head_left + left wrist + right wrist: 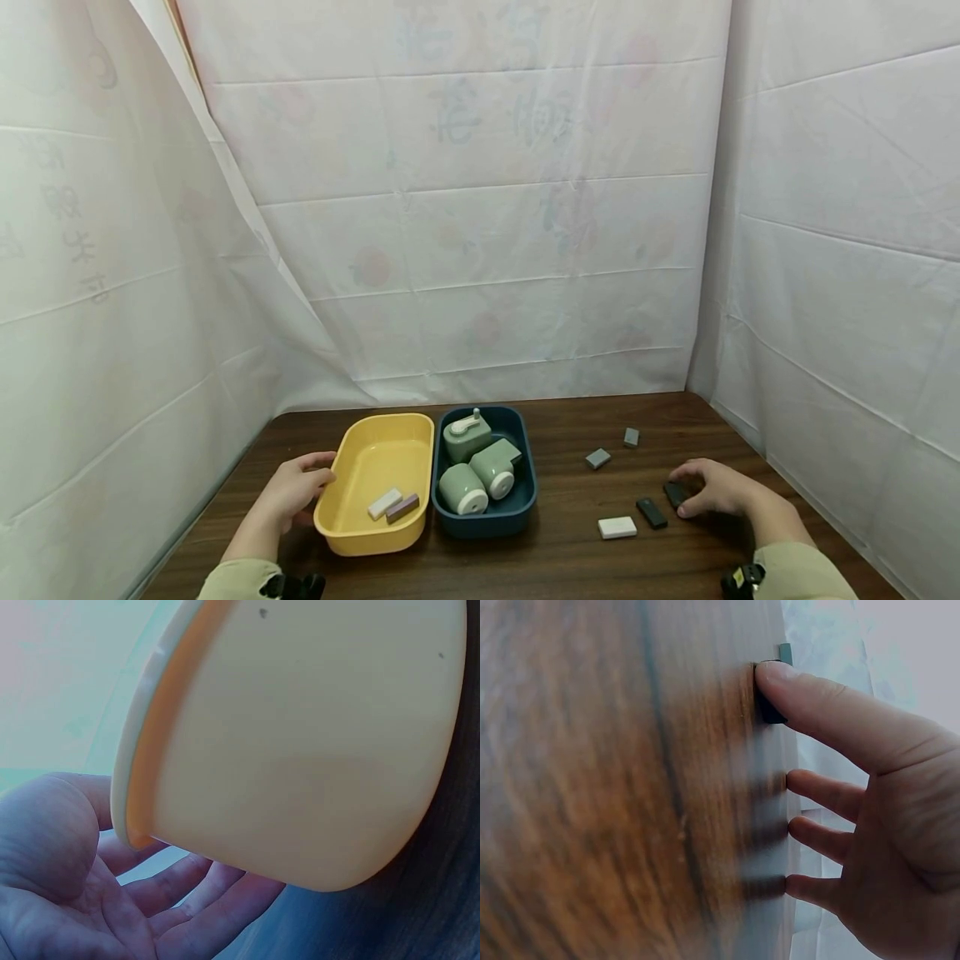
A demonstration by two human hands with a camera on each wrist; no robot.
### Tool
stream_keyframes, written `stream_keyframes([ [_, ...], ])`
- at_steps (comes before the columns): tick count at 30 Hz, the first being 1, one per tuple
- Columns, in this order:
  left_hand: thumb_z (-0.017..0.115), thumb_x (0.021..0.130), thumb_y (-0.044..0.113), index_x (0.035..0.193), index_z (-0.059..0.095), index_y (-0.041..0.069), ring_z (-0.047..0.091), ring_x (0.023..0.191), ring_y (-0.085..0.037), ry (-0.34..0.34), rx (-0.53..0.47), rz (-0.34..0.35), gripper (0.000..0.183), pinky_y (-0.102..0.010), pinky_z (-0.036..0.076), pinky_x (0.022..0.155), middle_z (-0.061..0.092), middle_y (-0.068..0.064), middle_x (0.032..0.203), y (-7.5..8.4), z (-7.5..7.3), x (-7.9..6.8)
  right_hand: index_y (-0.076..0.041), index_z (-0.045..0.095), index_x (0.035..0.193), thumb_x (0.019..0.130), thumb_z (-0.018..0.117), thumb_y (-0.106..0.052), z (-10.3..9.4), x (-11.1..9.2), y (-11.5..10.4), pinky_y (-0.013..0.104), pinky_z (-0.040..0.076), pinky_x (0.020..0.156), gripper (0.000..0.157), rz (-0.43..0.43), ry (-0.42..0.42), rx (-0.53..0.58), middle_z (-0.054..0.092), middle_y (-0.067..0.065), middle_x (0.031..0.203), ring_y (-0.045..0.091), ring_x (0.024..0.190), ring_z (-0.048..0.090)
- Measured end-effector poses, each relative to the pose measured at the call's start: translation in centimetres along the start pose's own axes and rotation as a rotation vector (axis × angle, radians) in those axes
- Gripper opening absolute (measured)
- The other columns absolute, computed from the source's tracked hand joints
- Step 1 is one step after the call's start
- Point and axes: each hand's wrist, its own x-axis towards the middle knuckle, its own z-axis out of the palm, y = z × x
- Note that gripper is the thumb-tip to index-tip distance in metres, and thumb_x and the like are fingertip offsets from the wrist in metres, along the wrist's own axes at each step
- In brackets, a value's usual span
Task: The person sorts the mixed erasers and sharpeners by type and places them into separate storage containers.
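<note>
- Resting left hand (291, 492) lightly against yellow tray (372, 543), with fingers slightly apart.
- Pinching dark block (672, 495) with right hand (716, 489), thumb against forefinger, ideally squeezing evenly to avoid slipping.

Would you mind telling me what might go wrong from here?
The right hand pinches a small dark block, which might slip. A second dark block lies close by and could get nudged. The left hand touches the yellow tray; a push might jostle the blue tray beside it.
</note>
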Motion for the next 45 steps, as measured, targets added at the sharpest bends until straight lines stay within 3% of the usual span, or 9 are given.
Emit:
stream_keyframes([
  [26,0.056,0.097,0.012,0.147,0.047,-0.002,0.071,0.095,-0.033,0.002,-0.006,0.002,0.053,-0.050,0.061,0.061,0.062,-0.029,0.124,-0.2,0.0,0.0,-0.010,0.072,0.115,0.077,0.089,-0.028,0.4,0.5,-0.4,0.065,0.042,0.098,0.045,0.051,0.033,-0.045,0.062,0.017,0.126,0.043,0.121,0.053],
  [35,0.056,0.097,0.012,0.147,0.048,-0.002,0.071,0.096,-0.034,0.002,-0.001,0.001,0.052,-0.050,0.061,0.061,0.061,-0.029,0.125,-0.2,0.0,0.1,-0.010,0.072,0.115,0.079,0.088,-0.029,0.3,1.0,-1.0,0.065,0.045,0.096,0.044,-0.050,0.078,-0.058,0.064,0.016,0.125,0.044,0.121,0.055],
  [45,0.057,0.097,0.013,0.147,0.048,-0.002,0.071,0.096,-0.034,0.000,0.001,0.004,0.053,-0.050,0.061,0.061,0.061,-0.030,0.125,-0.1,-0.1,0.0,-0.010,0.071,0.119,0.078,0.088,-0.036,0.5,1.2,-2.7,0.070,0.039,0.101,0.051,-0.074,0.159,-0.057,0.050,0.034,0.140,0.057,0.129,0.044],
])
